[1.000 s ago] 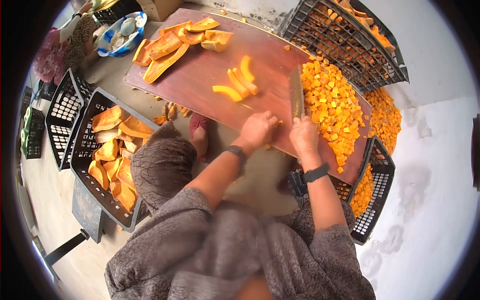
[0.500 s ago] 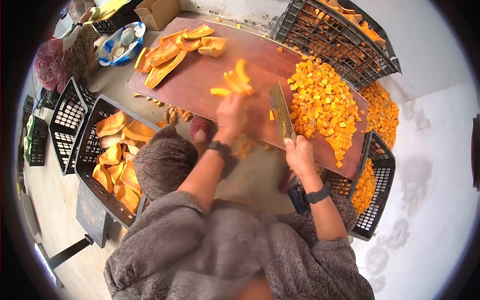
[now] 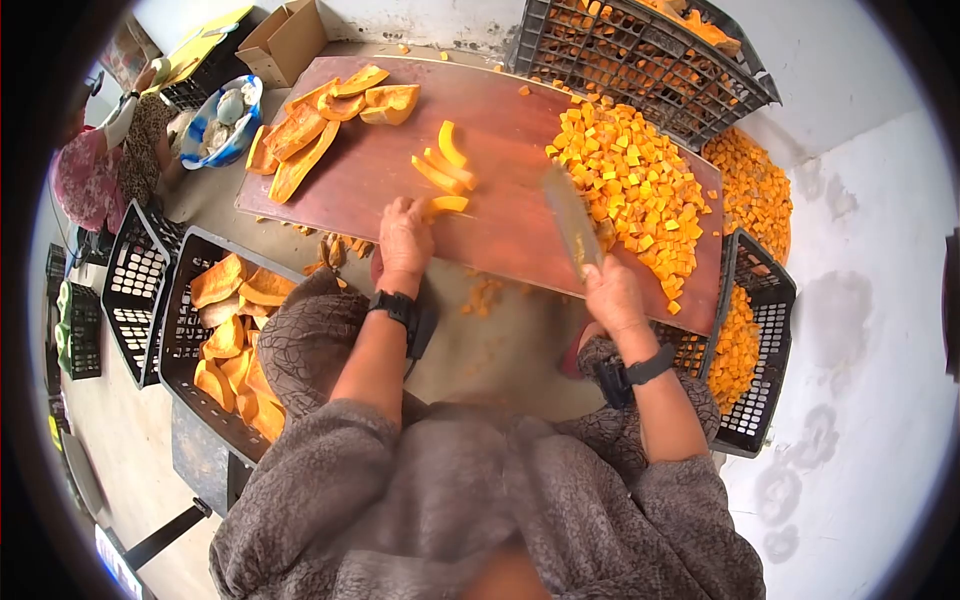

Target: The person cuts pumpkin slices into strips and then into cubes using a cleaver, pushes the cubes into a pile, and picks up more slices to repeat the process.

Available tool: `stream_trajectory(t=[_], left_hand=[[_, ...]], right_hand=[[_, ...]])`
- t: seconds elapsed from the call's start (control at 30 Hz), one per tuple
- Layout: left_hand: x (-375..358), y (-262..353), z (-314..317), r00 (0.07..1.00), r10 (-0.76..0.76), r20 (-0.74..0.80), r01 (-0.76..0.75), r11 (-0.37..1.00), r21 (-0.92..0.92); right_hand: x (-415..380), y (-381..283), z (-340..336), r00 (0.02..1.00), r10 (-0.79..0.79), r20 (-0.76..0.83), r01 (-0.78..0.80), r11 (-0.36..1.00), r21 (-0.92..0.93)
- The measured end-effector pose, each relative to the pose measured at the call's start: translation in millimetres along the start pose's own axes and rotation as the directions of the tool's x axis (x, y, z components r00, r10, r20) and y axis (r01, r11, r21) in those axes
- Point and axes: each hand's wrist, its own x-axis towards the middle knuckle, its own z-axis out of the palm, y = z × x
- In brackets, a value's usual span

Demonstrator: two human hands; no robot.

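On reddish board [image 3: 500, 150]: left hand [image 3: 405, 235] closed over pumpkin strip [image 3: 448, 204], steadying it; right hand [image 3: 612, 292] clenched on cleaver [image 3: 572, 222], raised beside cube pile [image 3: 630, 185].

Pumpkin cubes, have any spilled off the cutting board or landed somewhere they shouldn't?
Yes. Besides the cube pile on the board, a mound of cubes lies on the bare floor past the far right edge, and scraps sit below the near edge.

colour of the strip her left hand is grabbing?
Orange. The squash strip at the left hand shows best in the head view.
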Motion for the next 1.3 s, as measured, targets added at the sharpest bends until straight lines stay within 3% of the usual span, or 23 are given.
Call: stream_trajectory(t=[0.07, 0.17, 0.2, 0.33, 0.4, 0.43, 0.5, 0.6, 0.63, 0.8, 1.2, 1.3], left_hand=[[-10, 11, 3, 0.999, 0.005, 0.043, -0.003, 0.999, -0.033], [-19, 35, 5, 0.995, 0.095, -0.016, -0.096, 0.987, -0.128], [-19, 42, 5, 0.992, 0.112, 0.053, -0.101, 0.979, -0.174], [-19, 72, 9, 0.967, 0.137, 0.216, -0.087, 0.971, -0.225], [-19, 77, 14, 0.958, 0.163, 0.238, -0.094, 0.956, -0.277], [-19, 79, 19, 0.954, 0.193, 0.23, -0.107, 0.935, -0.338], [-21, 80, 25, 0.95, 0.218, 0.224, -0.114, 0.908, -0.403], [-21, 79, 28, 0.959, 0.205, 0.196, -0.102, 0.894, -0.437], [-19, 75, 31, 0.96, 0.21, 0.185, -0.111, 0.892, -0.439], [-18, 71, 32, 0.962, 0.214, 0.168, -0.118, 0.884, -0.452], [-15, 64, 25, 0.942, 0.239, 0.236, -0.092, 0.86, -0.502], [-18, 60, 36, 0.957, 0.238, 0.168, -0.128, 0.86, -0.494]], right_hand=[[15, 27, -1, 0.988, 0.152, 0.019, -0.153, 0.988, 0.023], [28, 23, -11, 0.985, 0.175, -0.01, -0.173, 0.982, 0.071], [34, 27, -9, 0.985, 0.171, -0.007, -0.17, 0.983, 0.074], [52, 27, 1, 0.989, 0.059, -0.134, -0.054, 0.998, 0.039], [51, 21, 5, 0.913, -0.178, -0.366, 0.141, 0.982, -0.125], [45, 8, -2, 0.915, -0.177, -0.363, 0.137, 0.982, -0.131], [29, -15, -15, 0.979, 0.183, -0.091, -0.163, 0.968, 0.191], [6, -19, -7, 0.989, 0.128, -0.074, -0.118, 0.985, 0.128], [-2, -36, -19, 0.995, 0.097, -0.03, -0.096, 0.995, 0.013], [-17, -50, -15, 0.999, 0.036, 0.009, -0.037, 0.995, 0.089], [-18, -66, -13, 0.996, -0.014, 0.09, 0.019, 0.998, -0.054], [-16, -67, -13, 0.992, -0.027, 0.121, 0.036, 0.997, -0.072]])
